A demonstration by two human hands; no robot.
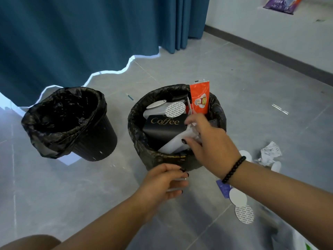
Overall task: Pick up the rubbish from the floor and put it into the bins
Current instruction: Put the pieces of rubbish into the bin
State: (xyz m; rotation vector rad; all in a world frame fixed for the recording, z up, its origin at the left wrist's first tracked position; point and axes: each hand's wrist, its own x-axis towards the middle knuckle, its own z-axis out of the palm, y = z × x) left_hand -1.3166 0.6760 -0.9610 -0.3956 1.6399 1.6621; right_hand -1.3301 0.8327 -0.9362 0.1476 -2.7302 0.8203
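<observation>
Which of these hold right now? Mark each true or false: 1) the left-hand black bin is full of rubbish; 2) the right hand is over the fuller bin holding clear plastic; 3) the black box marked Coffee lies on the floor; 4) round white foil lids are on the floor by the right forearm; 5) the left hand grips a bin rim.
1. False. The black lined bin on the left looks empty; only its liner shows.
2. True. The right hand holds a crumpled clear plastic wrapper over the fuller black bin.
3. False. The black Coffee box sits inside the fuller bin.
4. True. Round white foil lids lie there.
5. False. The left hand is beside the bin, off its rim.
</observation>
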